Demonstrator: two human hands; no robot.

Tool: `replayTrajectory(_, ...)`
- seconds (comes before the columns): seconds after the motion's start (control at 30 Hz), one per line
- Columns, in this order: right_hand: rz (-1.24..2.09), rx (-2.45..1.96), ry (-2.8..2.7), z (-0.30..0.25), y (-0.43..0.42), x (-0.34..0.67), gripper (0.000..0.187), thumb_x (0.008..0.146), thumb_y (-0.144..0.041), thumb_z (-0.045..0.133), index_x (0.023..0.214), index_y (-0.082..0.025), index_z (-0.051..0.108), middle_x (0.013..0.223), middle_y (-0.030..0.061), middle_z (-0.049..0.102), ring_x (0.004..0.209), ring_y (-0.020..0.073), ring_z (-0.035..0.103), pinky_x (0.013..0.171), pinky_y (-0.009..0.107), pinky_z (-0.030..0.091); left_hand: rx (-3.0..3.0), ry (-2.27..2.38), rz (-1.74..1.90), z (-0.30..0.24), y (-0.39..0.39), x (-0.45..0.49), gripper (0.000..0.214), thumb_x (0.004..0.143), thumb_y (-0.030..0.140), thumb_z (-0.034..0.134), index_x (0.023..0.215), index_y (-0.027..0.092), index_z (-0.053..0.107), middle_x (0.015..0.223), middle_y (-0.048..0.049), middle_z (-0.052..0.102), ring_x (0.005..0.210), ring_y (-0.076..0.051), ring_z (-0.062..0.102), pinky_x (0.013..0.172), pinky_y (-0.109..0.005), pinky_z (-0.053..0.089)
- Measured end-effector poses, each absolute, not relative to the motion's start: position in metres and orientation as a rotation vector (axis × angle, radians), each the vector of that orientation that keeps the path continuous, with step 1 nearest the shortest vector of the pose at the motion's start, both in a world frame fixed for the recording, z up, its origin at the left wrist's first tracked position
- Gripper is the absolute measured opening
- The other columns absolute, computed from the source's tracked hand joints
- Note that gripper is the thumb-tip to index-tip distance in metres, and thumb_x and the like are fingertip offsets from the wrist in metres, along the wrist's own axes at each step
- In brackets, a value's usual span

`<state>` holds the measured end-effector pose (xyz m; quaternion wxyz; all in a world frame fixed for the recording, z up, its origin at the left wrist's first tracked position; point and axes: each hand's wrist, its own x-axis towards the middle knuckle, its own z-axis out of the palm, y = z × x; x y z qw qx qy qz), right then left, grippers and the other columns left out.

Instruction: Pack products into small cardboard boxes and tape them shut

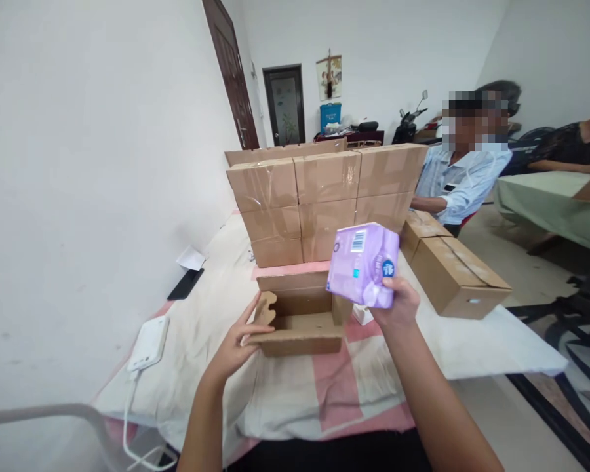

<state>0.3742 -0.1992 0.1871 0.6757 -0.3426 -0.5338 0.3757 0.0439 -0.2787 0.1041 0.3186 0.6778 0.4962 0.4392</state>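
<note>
In my right hand (398,303) is a purple plastic-wrapped pack (358,262) with a barcode and a round blue logo. I grip its lower right corner, and it is raised above the right end of an open cardboard box (302,345). No contents show in the part of the box I can see. My left hand (238,337) holds the box at its left end, with fingers against the notched end flap and the front edge. A small white item (362,314) lies partly hidden below the pack, just right of the box.
Behind the open box stands a stack of taped cartons (327,203). More closed cartons (459,275) are at the right edge of the cloth-covered table (285,406). A white power bank (148,342) with a cable and a black phone (185,284) lie left. A person (467,177) sits beyond.
</note>
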Motion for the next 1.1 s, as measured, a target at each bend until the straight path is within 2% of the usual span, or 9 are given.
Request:
replayTrajectory(0.1, 1.008, -0.665, -1.306, 0.201, -0.204, 0.364, 0.085, 0.067, -0.039, 0.05, 0.15, -0.021, 0.045, 0.131, 0.0138, 0.065, 0.119, 0.038, 0.064, 0.097, 0.058, 0.055, 1.833, 1.271, 1.136, 0.104, -0.291, 0.062, 0.024, 0.086, 0.041, 0.07, 0.1, 0.028, 0.084, 0.17, -0.0018, 0.022, 0.153, -0.039, 0.031, 0.124, -0.057, 0.031)
replayTrajectory(0.2, 0.95, -0.617, -1.548, 0.201, -0.203, 0.358, 0.098, 0.067, -0.043, 0.056, 0.159, -0.025, 0.028, 0.157, 0.0092, 0.045, 0.144, 0.0363, 0.044, 0.116, 0.055, 0.042, 1.94, 1.306, 1.047, 0.107, -0.296, 0.077, 0.029, 0.084, 0.024, 0.066, 0.107, 0.03, 0.082, 0.169, -0.0014, 0.026, 0.153, -0.036, 0.034, 0.123, -0.057, 0.034)
replayTrajectory(0.3, 0.89, -0.554, -1.779, 0.193, -0.203, 0.36, 0.103, 0.069, -0.035, 0.063, 0.162, -0.027, 0.019, 0.168, 0.0064, 0.027, 0.156, 0.0322, 0.026, 0.127, 0.052, 0.026, 2.081, 1.389, 0.951, 0.108, -0.298, 0.086, 0.049, 0.076, 0.012, 0.065, 0.118, 0.032, 0.078, 0.169, -0.0026, 0.027, 0.153, -0.035, 0.034, 0.124, -0.057, 0.033)
replayTrajectory(0.4, 0.776, -0.569, -1.917, 0.185, -0.207, 0.367, 0.102, 0.068, -0.023, 0.063, 0.161, -0.03, 0.022, 0.169, 0.0067, 0.021, 0.158, 0.0311, 0.019, 0.129, 0.052, 0.017, 2.179, 1.459, 0.897, 0.102, -0.301, 0.088, 0.067, 0.073, 0.008, 0.061, 0.134, 0.035, 0.069, 0.171, -0.0013, 0.019, 0.153, -0.036, 0.035, 0.119, -0.054, 0.041)
replayTrajectory(0.6, 0.392, -0.632, -2.228, 0.177, -0.207, 0.375, 0.099, 0.067, -0.016, 0.062, 0.16, -0.03, 0.029, 0.168, 0.0122, 0.021, 0.155, 0.0347, 0.026, 0.124, 0.056, 0.027, 2.014, 1.6, 1.193, 0.074, -0.302, 0.09, 0.081, 0.088, 0.022, 0.06, 0.161, 0.039, 0.03, 0.174, -0.0043, 0.013, 0.148, -0.035, 0.043, 0.111, -0.051, 0.051)
replayTrajectory(0.77, 0.23, -0.501, -2.704, 0.179, -0.194, 0.362, 0.086, 0.07, -0.02, 0.066, 0.154, -0.023, 0.047, 0.165, 0.0162, 0.033, 0.152, 0.0415, 0.028, 0.12, 0.062, 0.029, 1.731, 1.562, 1.391, 0.047, -0.297, 0.089, 0.072, 0.088, 0.032, 0.065, 0.156, 0.03, 0.04, 0.157, -0.0157, 0.046, 0.126, -0.034, 0.065, 0.098, -0.046, 0.06)
replayTrajectory(0.87, 0.247, -0.394, -2.884, 0.174, -0.188, 0.347, 0.076, 0.077, -0.015, 0.061, 0.152, -0.021, 0.05, 0.161, 0.0143, 0.043, 0.154, 0.0401, 0.026, 0.121, 0.062, 0.029, 1.703, 1.533, 1.408, 0.042, -0.299, 0.088, 0.072, 0.086, 0.032, 0.068, 0.153, 0.029, 0.041, 0.15, -0.0164, 0.051, 0.125, -0.034, 0.065, 0.096, -0.047, 0.061)
replayTrajectory(1.0, 0.504, -0.391, -2.906, 0.158, -0.176, 0.331, 0.056, 0.09, -0.012, 0.05, 0.141, -0.031, 0.063, 0.147, 0.0034, 0.062, 0.142, 0.0259, 0.051, 0.115, 0.046, 0.042, 1.687, 1.552, 1.393, 0.044, -0.302, 0.089, 0.069, 0.087, 0.032, 0.066, 0.151, 0.025, 0.039, 0.15, -0.0188, 0.048, 0.122, -0.032, 0.066, 0.095, -0.045, 0.06)
replayTrajectory(1.1, 0.824, -0.612, -2.809, 0.146, -0.167, 0.33, 0.032, 0.092, -0.024, 0.06, 0.116, -0.034, 0.077, 0.12, -0.0009, 0.077, 0.115, 0.0224, 0.069, 0.103, 0.038, 0.051, 1.728, 1.585, 1.354, 0.046, -0.304, 0.09, 0.066, 0.091, 0.031, 0.061, 0.151, 0.023, 0.036, 0.142, -0.0183, 0.053, 0.12, -0.029, 0.067, 0.093, -0.042, 0.059)
